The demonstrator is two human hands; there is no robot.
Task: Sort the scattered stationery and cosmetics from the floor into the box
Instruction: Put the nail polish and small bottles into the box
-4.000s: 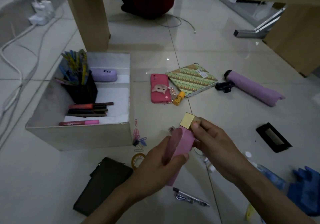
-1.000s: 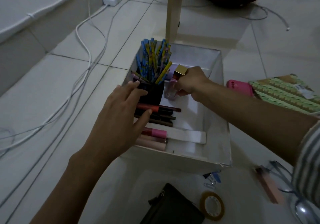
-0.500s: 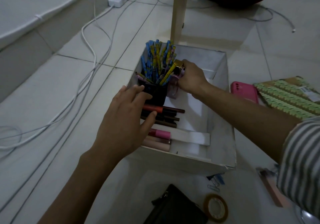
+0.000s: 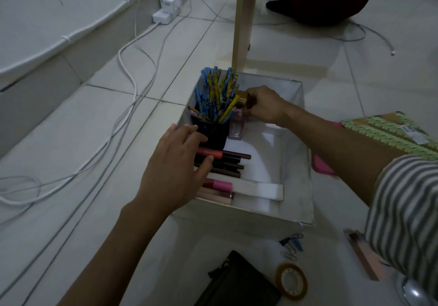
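Observation:
A white box (image 4: 298, 187) sits on the tiled floor. Inside it stands a black pen cup (image 4: 213, 132) full of blue and yellow pencils, with several dark and red pens and pink cosmetic tubes (image 4: 219, 185) lying in front. My right hand (image 4: 263, 105) grips the gold cap of a pink perfume bottle (image 4: 235, 129) that stands upright beside the cup. My left hand (image 4: 176, 165) rests flat on the box's left edge, fingers straight and touching the cup.
On the floor near the box lie a black pouch (image 4: 237, 284), a tape roll (image 4: 291, 282), paper clips (image 4: 292, 246), a pink tube (image 4: 362, 253), a pink phone (image 4: 322, 165) and a green patterned notebook (image 4: 388, 132). White cables (image 4: 128, 85) run along the left. A wooden table leg (image 4: 243, 23) stands behind the box.
The pink bottle came from in front of me into the box. In the last second my right hand lowered it upright beside the pen cup; my left hand stayed on the box edge.

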